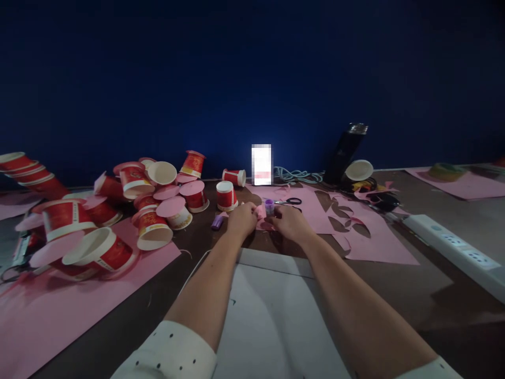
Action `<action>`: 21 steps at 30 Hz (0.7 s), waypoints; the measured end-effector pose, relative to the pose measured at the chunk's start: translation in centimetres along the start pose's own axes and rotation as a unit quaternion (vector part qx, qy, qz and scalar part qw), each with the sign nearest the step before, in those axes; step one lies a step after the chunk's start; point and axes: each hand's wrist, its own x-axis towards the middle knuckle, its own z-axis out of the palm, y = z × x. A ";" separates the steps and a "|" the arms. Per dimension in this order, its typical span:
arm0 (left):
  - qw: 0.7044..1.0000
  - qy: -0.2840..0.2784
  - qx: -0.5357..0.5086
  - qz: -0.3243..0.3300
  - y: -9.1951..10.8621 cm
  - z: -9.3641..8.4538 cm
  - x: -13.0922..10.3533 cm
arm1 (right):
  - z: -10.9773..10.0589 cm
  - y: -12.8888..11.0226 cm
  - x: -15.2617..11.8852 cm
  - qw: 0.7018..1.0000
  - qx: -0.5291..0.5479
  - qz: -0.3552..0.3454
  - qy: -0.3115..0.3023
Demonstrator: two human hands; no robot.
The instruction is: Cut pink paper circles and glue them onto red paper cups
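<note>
- Fingers of our left hand (242, 217) and our right hand (289, 221) are curled in, and we pinch a small pink paper piece (261, 212) between both hands.
- We see the paper piece lying low on the brown table (394, 295), out in front of us, right between our two hands.
- It is too small and crumpled for us to tell which way its long side runs.
- We see a little purple glue stick (269, 206) standing up straight just behind the paper, close to our right fingers.
- We see black scissors (290, 201) lying flat just past the glue stick, with the handles to the right.
- We see a purple cap (217, 222) lying on its side near our left hand.
- We see a pile of red and white paper cups (150, 205) on the left, many tipped over, some with pink circles on them.
- We see a big pink sheet (355, 231) with leaf-shaped holes to the right of our hands.
- We see a white board (272, 316) lying under our arms.
- We see a white power strip (453, 250) far to the right.
</note>
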 end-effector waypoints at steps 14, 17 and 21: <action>0.999 0.020 -0.038 -0.003 -0.2 0.3 0.0 | 0.4 0.1 0.4 0.991 0.084 0.028 0.104; 0.999 0.024 -0.032 0.001 -0.2 0.3 0.0 | 1.0 0.1 0.5 0.993 0.072 0.028 0.085; 0.999 0.027 -0.021 0.010 -0.2 0.4 0.1 | 1.7 0.1 0.7 0.998 0.031 0.014 0.058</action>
